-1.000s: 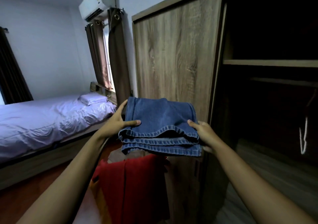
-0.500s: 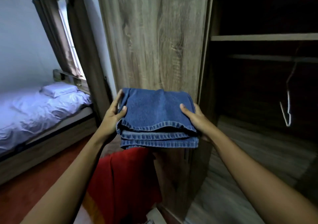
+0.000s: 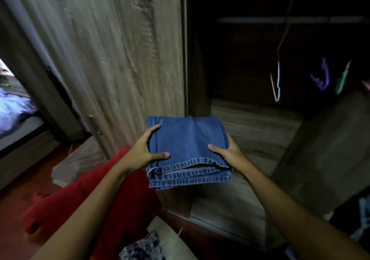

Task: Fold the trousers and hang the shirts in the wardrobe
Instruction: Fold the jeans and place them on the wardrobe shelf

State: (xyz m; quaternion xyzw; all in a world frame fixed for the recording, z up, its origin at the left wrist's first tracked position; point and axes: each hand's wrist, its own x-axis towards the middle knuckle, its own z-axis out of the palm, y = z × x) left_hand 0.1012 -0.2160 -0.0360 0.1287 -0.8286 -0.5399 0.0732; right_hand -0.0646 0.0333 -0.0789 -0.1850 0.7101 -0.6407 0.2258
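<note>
A pair of blue denim trousers (image 3: 187, 145), folded into a thick square, is held level in front of the open wardrobe (image 3: 250, 131). My left hand (image 3: 143, 152) grips its left edge with the thumb on top. My right hand (image 3: 228, 152) grips the right edge the same way. The bundle hovers just over the front left corner of the wardrobe's wooden floor. Inside, a white wire hanger (image 3: 277, 75), a purple hanger (image 3: 322, 77) and a green hanger (image 3: 343, 78) dangle from a dark rail (image 3: 280, 19).
The closed wardrobe door (image 3: 112, 59) fills the upper left. A red garment (image 3: 80, 201) lies below my left arm, with a patterned cloth (image 3: 142, 248) at the bottom. A bed (image 3: 14, 119) shows at the far left. Dark clothes (image 3: 358, 219) sit at the lower right.
The view has swung right and down toward the wardrobe interior. The folded trousers have come lower and nearer the wardrobe floor, both hands keeping their grip.
</note>
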